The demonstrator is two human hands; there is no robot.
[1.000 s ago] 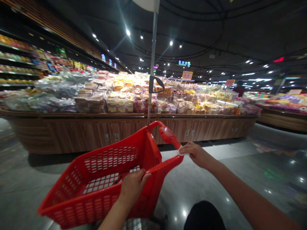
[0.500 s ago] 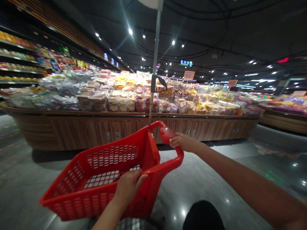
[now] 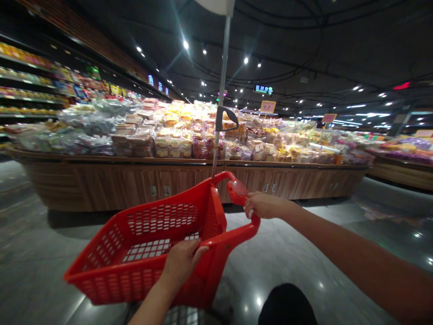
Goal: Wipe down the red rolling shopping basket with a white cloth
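The cart (image 3: 128, 267) is seen in front of the wearer, and its basket is bounded by slotted red walls. The slotted base is exposed over much of the inside; a small dark patch beside the left fingers cannot be made out. The near rim is straddled by the left hand (image 3: 182, 262), at the corner where the handle (image 3: 245, 232) is joined. The rim is clasped there, with the thumb laid along the outside and the fingers reaching inward, their tips hidden. The handle's far part is held in the right hand (image 3: 262, 205), the fingers curled round the bar just beside the panel (image 3: 237, 188). A bit of white (image 3: 250, 213) is pressed between fingers and bar, too small to be identified. Most of the cart is thus placed to the left of the right hand, and the basket is extended leftward beyond the left hand.

Behind the cart, the wooden counter (image 3: 118, 185) is heaped with bagged goods (image 3: 174, 146), and a price sign (image 3: 268, 106) is raised above them. A pole (image 3: 223, 58) with a dark loop (image 3: 219, 118) is seen rising behind the cart's rear corner; its foot is hidden.
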